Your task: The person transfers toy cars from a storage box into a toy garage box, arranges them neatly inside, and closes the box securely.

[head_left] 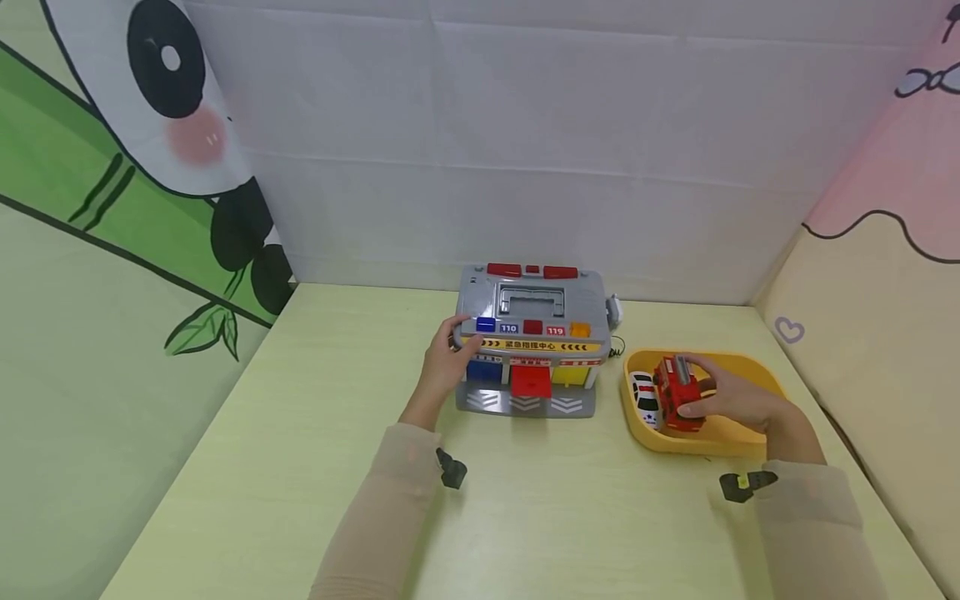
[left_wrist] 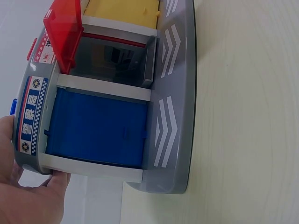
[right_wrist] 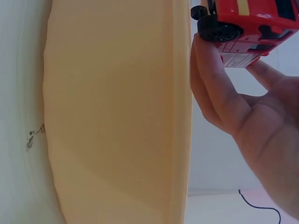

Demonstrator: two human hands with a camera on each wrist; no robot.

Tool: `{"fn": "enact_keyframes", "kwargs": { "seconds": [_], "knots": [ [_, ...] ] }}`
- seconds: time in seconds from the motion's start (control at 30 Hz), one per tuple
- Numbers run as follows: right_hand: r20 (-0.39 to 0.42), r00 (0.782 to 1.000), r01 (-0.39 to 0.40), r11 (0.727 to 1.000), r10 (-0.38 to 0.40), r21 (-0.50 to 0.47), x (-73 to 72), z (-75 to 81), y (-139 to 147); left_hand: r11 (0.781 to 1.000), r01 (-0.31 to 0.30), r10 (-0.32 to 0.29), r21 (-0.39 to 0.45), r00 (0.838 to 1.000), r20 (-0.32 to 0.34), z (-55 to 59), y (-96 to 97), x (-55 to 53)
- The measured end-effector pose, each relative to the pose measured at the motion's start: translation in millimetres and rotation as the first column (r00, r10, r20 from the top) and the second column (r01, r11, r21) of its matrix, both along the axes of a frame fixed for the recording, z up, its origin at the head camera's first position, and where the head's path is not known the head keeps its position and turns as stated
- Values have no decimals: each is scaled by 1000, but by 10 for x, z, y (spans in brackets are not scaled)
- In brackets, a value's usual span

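Note:
A grey toy rescue station stands at the back of the table. My left hand grips its roof at the left front corner, thumb and fingers around the edge in the left wrist view. The red door is raised, while the blue door and yellow door are down. At the right, my right hand holds a red toy fire truck between thumb and fingers, above the yellow tray. A white-and-black toy police car lies in the tray, left of the truck.
A light-coloured tabletop lies under everything. Behind it rises a white cloth wall, with printed panels at both sides. A small grey piece with a coiled cord hangs on the station's right side, near the tray.

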State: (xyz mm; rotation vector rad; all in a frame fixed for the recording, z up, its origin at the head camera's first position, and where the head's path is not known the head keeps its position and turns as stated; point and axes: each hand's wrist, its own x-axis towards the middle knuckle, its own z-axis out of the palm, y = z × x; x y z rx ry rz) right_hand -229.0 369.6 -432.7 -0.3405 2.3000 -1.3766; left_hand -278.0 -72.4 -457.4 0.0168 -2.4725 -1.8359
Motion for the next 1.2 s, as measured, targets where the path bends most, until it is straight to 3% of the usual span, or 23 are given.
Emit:
{"fn": "enact_keyframes", "kwargs": {
  "seconds": [0.6, 1.2],
  "knots": [
    [3, 1000, -3, 999, 3, -42, 83, 111, -192, 1000, 3, -3, 1, 1000, 0, 22, -2, -2],
    [19, 1000, 7, 999, -6, -42, 180, 85, -428, 1000, 5, -5, 5, 1000, 3, -1, -2, -2]
  ]
}}
